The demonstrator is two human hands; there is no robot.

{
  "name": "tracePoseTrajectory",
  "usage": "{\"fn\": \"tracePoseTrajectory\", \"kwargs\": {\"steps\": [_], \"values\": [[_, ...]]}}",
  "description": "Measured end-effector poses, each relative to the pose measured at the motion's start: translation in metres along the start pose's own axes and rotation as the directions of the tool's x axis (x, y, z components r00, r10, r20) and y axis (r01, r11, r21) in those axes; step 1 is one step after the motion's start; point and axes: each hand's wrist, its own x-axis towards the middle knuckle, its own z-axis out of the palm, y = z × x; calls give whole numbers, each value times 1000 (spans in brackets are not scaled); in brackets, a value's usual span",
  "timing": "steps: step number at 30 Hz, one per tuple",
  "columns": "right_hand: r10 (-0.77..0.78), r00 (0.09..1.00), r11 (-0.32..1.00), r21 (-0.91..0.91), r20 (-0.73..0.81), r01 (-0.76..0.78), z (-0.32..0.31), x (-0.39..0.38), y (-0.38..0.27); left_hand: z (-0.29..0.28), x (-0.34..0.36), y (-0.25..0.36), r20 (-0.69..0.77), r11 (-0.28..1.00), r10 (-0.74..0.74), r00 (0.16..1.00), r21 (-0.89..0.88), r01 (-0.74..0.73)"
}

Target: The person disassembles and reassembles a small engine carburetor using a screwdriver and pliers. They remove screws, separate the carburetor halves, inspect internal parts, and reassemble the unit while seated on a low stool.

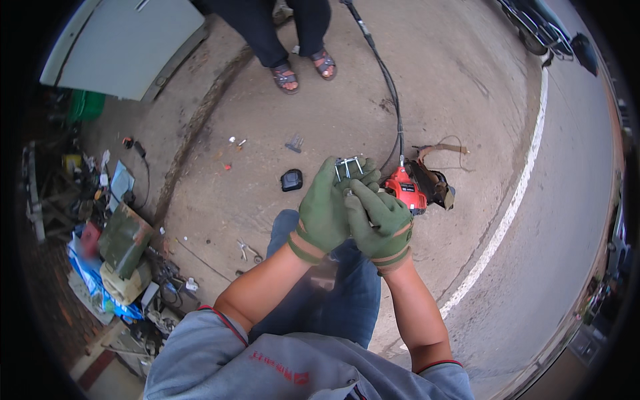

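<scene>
silver screws [347,169], long axes mostly toward wearer

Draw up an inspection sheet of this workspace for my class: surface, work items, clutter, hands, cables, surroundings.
Surface: concrete ground, stained, with small scraps.
Work items: silver pieces on the left hand; red engine on the ground beyond the right hand.
Clutter: mixed pile at left; black part lying left of the hands.
Hands: both in green gloves; left hand cupped, right hand close against it, fingers curled, its grip unclear.
Cables: black cable from the engine to the upper edge.
Surroundings: bystander's sandalled feet; white line along the road at right.
</scene>
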Motion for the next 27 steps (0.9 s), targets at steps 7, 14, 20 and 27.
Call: {"fn": "tracePoseTrajectory", "kwargs": {"steps": [7,14,20,27], "values": [[153,952,821,502,264,-271,62,75,-157,19,-104,161,-155,929,352,923,-65,-365],[39,842,694,591,539,-410,178,140,-342,-9,-245,379,-176,752,627,759,-117,-648],[46,744,663,537,667,-522,287,199,-473,-32,-369,530,-194,567,812,550,45,-822],[-10,710,681,525,704,-511,410,284,-570,-36,-450,688,-305,430,868,392,65,-901]]}}
